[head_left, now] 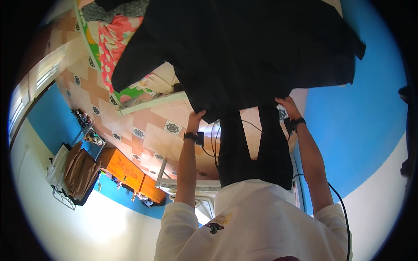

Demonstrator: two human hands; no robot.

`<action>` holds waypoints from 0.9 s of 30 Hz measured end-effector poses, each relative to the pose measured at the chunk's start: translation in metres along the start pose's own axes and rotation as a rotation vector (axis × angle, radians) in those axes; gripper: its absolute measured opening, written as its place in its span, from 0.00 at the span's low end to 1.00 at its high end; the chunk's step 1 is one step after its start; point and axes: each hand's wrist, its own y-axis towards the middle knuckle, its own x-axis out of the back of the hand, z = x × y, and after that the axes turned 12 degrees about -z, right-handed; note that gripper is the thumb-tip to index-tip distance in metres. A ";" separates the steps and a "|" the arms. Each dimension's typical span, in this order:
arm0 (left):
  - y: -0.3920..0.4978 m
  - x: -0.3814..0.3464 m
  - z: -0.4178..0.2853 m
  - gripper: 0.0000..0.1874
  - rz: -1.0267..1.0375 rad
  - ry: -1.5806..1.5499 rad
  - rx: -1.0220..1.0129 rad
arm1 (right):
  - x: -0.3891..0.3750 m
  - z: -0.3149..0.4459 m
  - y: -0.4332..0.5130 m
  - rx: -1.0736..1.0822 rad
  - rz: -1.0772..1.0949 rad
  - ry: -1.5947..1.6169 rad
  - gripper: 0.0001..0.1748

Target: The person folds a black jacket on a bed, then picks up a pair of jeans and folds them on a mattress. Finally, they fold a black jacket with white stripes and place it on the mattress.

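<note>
A large black garment [241, 55] with wide sleeves is spread out in front of me, its body and sleeves reaching across the top of the view. My left hand [197, 116] grips its near edge at one corner, thumb on top. The other near corner is held by my right hand [287, 103], whose fingers are partly hidden under the cloth. Between the two hands the near edge hangs slightly curved above my legs. Each wrist bears a dark strap with a small device and a cable.
A low bed frame [153, 102] with a red-and-white patterned blanket [119, 45] is at the upper left, partly under the garment. A blue wall [352, 130] stands close on the right. Orange cabinets [124, 166] and hanging clothes [80, 173] are at the lower left, beyond the tiled floor.
</note>
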 end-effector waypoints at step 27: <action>-0.061 0.008 -0.220 0.11 -0.065 -0.696 0.035 | 0.009 0.238 -0.128 0.415 -0.208 0.326 0.19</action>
